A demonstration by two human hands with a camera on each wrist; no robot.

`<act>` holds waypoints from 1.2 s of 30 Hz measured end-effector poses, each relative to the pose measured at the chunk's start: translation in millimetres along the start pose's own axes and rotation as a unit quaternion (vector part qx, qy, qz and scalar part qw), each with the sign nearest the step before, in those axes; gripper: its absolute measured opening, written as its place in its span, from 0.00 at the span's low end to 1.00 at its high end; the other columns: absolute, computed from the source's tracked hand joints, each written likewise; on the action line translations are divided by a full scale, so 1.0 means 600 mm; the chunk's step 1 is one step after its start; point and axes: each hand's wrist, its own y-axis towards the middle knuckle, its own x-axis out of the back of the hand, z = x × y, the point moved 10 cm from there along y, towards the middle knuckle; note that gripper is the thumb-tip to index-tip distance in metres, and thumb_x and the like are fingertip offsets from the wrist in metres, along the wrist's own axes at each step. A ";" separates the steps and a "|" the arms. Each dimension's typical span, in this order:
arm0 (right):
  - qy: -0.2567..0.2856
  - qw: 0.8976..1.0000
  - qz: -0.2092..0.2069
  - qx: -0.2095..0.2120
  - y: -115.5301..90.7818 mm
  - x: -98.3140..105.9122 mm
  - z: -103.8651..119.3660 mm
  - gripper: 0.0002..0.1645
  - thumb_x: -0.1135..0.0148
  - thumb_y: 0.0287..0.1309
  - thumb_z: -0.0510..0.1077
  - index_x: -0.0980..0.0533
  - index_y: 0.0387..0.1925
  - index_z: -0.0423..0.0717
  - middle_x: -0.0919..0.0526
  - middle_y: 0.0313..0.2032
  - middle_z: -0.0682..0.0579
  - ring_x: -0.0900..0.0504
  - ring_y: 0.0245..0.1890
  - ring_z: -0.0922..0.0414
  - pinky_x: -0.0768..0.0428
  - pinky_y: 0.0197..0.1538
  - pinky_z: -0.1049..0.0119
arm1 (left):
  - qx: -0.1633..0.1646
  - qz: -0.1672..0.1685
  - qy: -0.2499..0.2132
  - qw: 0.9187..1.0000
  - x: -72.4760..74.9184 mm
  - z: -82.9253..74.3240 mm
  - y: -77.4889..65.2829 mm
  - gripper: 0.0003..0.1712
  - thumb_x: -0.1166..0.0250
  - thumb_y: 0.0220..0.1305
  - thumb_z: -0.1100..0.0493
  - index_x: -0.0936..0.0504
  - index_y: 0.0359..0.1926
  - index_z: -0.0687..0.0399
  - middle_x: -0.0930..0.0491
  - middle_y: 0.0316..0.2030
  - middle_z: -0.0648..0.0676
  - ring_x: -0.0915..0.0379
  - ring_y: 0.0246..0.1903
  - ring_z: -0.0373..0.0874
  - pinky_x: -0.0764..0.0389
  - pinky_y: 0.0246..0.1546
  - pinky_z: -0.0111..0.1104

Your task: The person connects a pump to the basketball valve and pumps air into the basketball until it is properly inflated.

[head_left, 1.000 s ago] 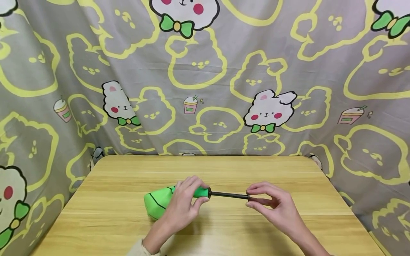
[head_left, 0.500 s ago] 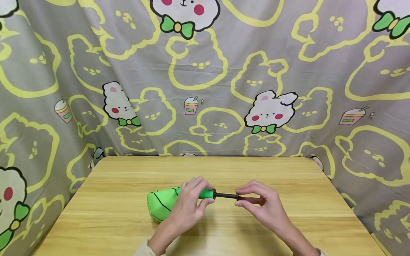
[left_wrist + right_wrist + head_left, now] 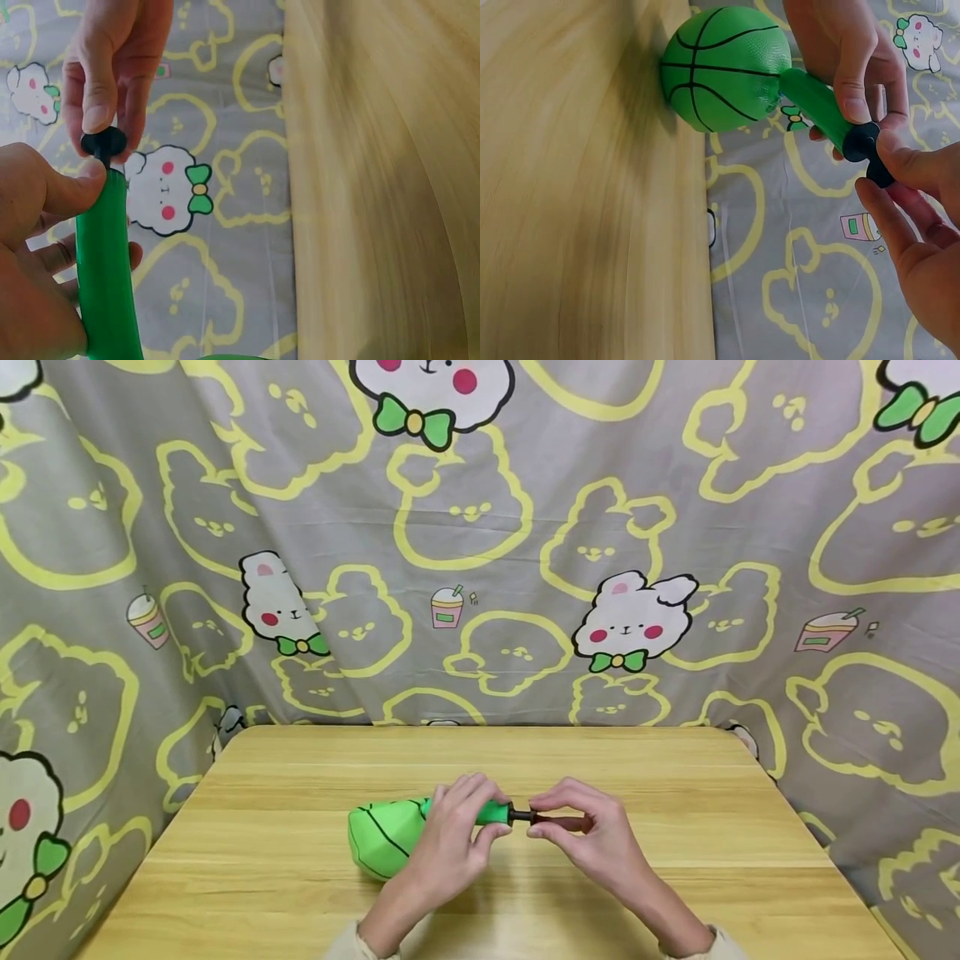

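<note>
A green ball with black basketball lines (image 3: 384,842) rests on the table left of my hands. It looks rounded in the right wrist view, flat-sided in the head view. A small green hand pump (image 3: 817,106) joins it at one end. My left hand (image 3: 453,837) grips the pump's barrel near its black collar, thumb and fingers on either side. With thumb and fingertips, my right hand (image 3: 592,827) pinches the black plunger handle (image 3: 879,174). Only a short length of black rod shows between handle and barrel. Part of the barrel is hidden behind my left hand.
The wooden table (image 3: 300,760) has its far edge against a grey curtain (image 3: 495,543) printed with yellow outlines and white rabbits. The curtain also hangs along both sides. Pale sleeves show at both wrists.
My right hand has moved left with the plunger handle, and the rod has slid most of the way into the barrel. The left hand, pump barrel and ball have shifted slightly right.
</note>
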 end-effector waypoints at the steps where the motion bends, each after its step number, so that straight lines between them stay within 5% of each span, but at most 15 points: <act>1: 0.002 1.000 0.001 0.001 0.001 -0.002 -0.001 0.17 0.25 0.50 0.27 0.15 0.43 0.40 0.15 0.40 0.40 0.14 0.42 0.51 0.15 0.40 0.56 | 0.002 0.000 0.002 1.000 0.000 0.001 -0.001 0.16 0.23 0.55 0.58 0.19 0.43 0.46 0.21 0.41 0.42 0.24 0.44 0.38 0.34 0.42 0.36; 10: -0.003 0.998 0.020 -0.055 -0.001 -0.002 -0.009 0.16 0.25 0.53 0.28 0.16 0.44 0.41 0.17 0.46 0.47 0.14 0.47 0.48 0.15 0.44 0.57 | 0.004 0.009 -0.006 1.000 0.003 0.004 -0.001 0.16 0.24 0.57 0.56 0.19 0.44 0.46 0.21 0.42 0.41 0.24 0.44 0.37 0.33 0.42 0.36; 36: -0.030 0.997 0.023 -0.071 -0.031 0.081 0.017 0.20 0.27 0.49 0.23 0.19 0.43 0.39 0.19 0.47 0.43 0.18 0.50 0.55 0.15 0.43 0.54 | 0.000 -0.006 -0.007 1.000 0.035 0.032 -0.010 0.17 0.23 0.55 0.58 0.19 0.43 0.47 0.20 0.43 0.41 0.22 0.46 0.36 0.30 0.44 0.40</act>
